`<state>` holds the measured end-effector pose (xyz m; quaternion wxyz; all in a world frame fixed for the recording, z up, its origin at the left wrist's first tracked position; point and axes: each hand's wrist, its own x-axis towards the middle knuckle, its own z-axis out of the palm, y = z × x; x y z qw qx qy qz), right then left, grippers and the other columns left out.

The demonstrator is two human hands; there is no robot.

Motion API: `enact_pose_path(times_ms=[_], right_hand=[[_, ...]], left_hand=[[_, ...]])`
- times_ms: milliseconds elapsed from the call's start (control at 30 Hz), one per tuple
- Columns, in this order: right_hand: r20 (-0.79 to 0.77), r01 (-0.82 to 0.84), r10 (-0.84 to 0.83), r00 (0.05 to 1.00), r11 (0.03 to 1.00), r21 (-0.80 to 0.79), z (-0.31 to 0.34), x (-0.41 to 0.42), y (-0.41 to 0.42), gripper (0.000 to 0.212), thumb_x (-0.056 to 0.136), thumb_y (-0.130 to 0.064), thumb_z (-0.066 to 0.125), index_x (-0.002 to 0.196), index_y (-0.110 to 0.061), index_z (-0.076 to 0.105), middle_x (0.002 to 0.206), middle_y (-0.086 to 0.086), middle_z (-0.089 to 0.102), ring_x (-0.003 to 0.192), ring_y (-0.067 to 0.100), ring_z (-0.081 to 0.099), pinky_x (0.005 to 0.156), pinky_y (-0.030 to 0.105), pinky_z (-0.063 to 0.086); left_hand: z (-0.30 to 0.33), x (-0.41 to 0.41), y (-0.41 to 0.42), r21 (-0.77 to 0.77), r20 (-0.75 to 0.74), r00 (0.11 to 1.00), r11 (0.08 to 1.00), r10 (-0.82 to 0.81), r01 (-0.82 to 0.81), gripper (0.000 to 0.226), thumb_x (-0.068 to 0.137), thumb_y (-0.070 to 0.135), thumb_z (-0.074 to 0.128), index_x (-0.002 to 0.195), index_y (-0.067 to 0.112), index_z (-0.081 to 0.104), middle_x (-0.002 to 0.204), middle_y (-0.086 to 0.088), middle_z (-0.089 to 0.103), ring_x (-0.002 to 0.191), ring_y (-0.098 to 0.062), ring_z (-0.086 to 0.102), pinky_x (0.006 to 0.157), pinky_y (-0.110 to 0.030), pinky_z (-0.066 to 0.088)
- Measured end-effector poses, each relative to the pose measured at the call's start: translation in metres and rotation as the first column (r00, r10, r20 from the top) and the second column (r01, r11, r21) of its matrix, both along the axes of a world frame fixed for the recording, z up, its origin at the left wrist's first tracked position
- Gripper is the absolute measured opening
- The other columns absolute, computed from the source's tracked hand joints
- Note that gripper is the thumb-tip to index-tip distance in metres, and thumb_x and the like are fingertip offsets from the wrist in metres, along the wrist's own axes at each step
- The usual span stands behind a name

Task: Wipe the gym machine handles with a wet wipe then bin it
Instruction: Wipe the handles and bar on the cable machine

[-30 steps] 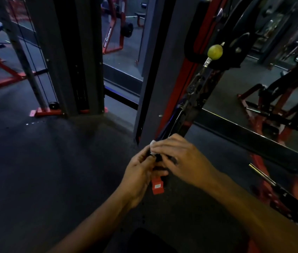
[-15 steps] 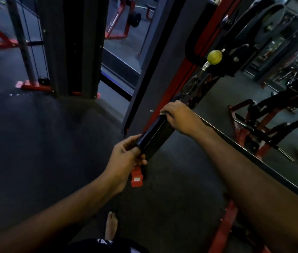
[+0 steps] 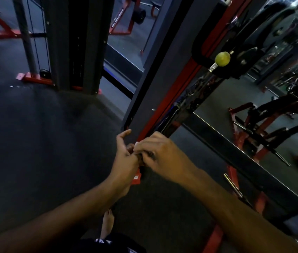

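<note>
The black machine handle point(image 3: 141, 175) hangs low at the centre, almost wholly hidden by my hands, with its red strap tag point(image 3: 136, 178) showing below them. My right hand point(image 3: 160, 156) wraps over the handle from the right, fingers curled round it, and a small white edge of the wet wipe point(image 3: 136, 143) shows at its fingertips. My left hand point(image 3: 125, 154) is at the handle's left end from below, index finger stretched upward; its other fingers are hidden behind my right hand.
A dark upright column point(image 3: 155, 73) with a red frame stands just behind my hands. A yellow-green knob point(image 3: 222, 58) sticks out of the machine at upper right. Red and black gym equipment point(image 3: 265, 128) fills the right side, and dark rubber floor point(image 3: 35, 143) lies to the left.
My right hand has slid back down the handle from its upper end to meet my left hand at the lower end. The handle is covered again by both hands.
</note>
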<state>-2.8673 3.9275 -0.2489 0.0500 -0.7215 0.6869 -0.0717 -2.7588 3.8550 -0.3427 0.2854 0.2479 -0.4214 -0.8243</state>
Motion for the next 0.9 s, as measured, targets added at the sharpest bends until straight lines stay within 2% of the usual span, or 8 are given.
enact_pose_path(times_ms=[100, 200, 300, 433, 567, 767, 833, 900], right_hand=[[0.012, 0.007, -0.007, 1.0, 1.0, -0.031, 0.009, -0.017, -0.006, 0.023, 0.092, -0.012, 0.064, 0.114, -0.017, 0.071, 0.111, 0.0, 0.071, 0.096, 0.015, 0.057, 0.081, 0.028, 0.049], [-0.124, 0.103, -0.119, 0.985, 0.986, -0.129, 0.015, -0.074, -0.029, 0.023, 0.091, -0.011, 0.059, 0.109, -0.016, 0.073, 0.111, 0.001, 0.072, 0.099, 0.016, 0.058, 0.086, 0.024, 0.041], [-0.209, 0.253, -0.291, 0.933, 0.948, -0.19, 0.019, -0.139, -0.049, 0.023, 0.095, -0.01, 0.056, 0.107, -0.014, 0.074, 0.111, 0.003, 0.073, 0.098, 0.021, 0.059, 0.084, 0.025, 0.041], [-0.096, 0.436, -0.465, 0.88, 0.872, -0.223, 0.004, -0.168, -0.059, 0.019, 0.097, -0.012, 0.062, 0.109, -0.014, 0.077, 0.11, 0.004, 0.075, 0.103, 0.021, 0.066, 0.092, 0.029, 0.048], [-0.04, 0.458, -0.49, 0.871, 0.838, -0.295, -0.016, -0.137, -0.05, 0.019, 0.096, -0.012, 0.064, 0.107, -0.019, 0.078, 0.1, 0.004, 0.076, 0.089, 0.019, 0.062, 0.081, 0.032, 0.051], [-0.002, 0.346, -0.364, 0.931, 0.886, -0.308, -0.014, -0.053, 0.006, 0.017, 0.095, -0.008, 0.064, 0.108, -0.014, 0.074, 0.099, 0.004, 0.074, 0.086, 0.009, 0.051, 0.07, 0.014, 0.033], [0.061, 0.364, -0.363, 0.93, 0.883, -0.296, -0.02, -0.025, 0.025, 0.018, 0.096, -0.012, 0.061, 0.108, -0.016, 0.073, 0.098, 0.001, 0.073, 0.086, 0.004, 0.045, 0.072, 0.013, 0.028], [0.138, 0.389, -0.364, 0.921, 0.875, -0.289, -0.026, -0.002, 0.041, 0.019, 0.094, -0.014, 0.062, 0.108, -0.02, 0.073, 0.102, -0.003, 0.074, 0.087, 0.003, 0.049, 0.077, 0.016, 0.033]], left_hand=[[0.005, 0.0, 0.0, 0.003, 0.005, 1.0, 1.0, 0.0, 0.0, 0.079, 0.095, -0.001, 0.061, 0.143, 0.054, 0.029, 0.112, -0.016, 0.069, 0.102, -0.033, 0.072, 0.089, -0.052, 0.06], [0.01, -0.001, 0.001, -0.002, 0.013, 1.0, 1.0, 0.01, -0.01, 0.075, 0.096, 0.001, 0.059, 0.141, 0.053, 0.029, 0.108, -0.015, 0.064, 0.086, -0.024, 0.07, 0.083, -0.043, 0.06], [0.01, -0.002, 0.003, -0.003, 0.0, 1.0, 1.0, 0.001, -0.001, 0.076, 0.096, -0.003, 0.056, 0.141, 0.053, 0.031, 0.104, -0.011, 0.062, 0.083, -0.021, 0.068, 0.081, -0.039, 0.06], [0.011, 0.0, 0.007, -0.009, 0.02, 1.0, 1.0, -0.007, 0.007, 0.078, 0.096, -0.005, 0.057, 0.141, 0.052, 0.031, 0.104, -0.013, 0.062, 0.083, -0.023, 0.068, 0.08, -0.039, 0.06], [0.021, -0.002, 0.008, -0.075, 0.021, 0.998, 0.995, -0.058, 0.059, 0.08, 0.097, -0.006, 0.055, 0.145, 0.05, 0.025, 0.115, -0.021, 0.058, 0.084, -0.02, 0.068, 0.073, -0.033, 0.062], [0.025, -0.002, 0.013, -0.158, 0.046, 0.984, 0.971, -0.173, 0.178, 0.085, 0.097, -0.004, 0.057, 0.146, 0.056, 0.02, 0.119, -0.019, 0.06, 0.095, -0.028, 0.072, 0.081, -0.04, 0.063], [0.022, -0.002, 0.014, -0.172, 0.058, 0.979, 0.964, -0.198, 0.205, 0.087, 0.097, -0.003, 0.058, 0.146, 0.057, 0.019, 0.119, -0.018, 0.064, 0.101, -0.03, 0.072, 0.086, -0.044, 0.062], [0.02, -0.001, 0.015, -0.175, 0.073, 0.972, 0.957, -0.224, 0.233, 0.088, 0.097, -0.004, 0.057, 0.146, 0.059, 0.019, 0.122, -0.014, 0.067, 0.109, -0.029, 0.071, 0.093, -0.051, 0.059]])
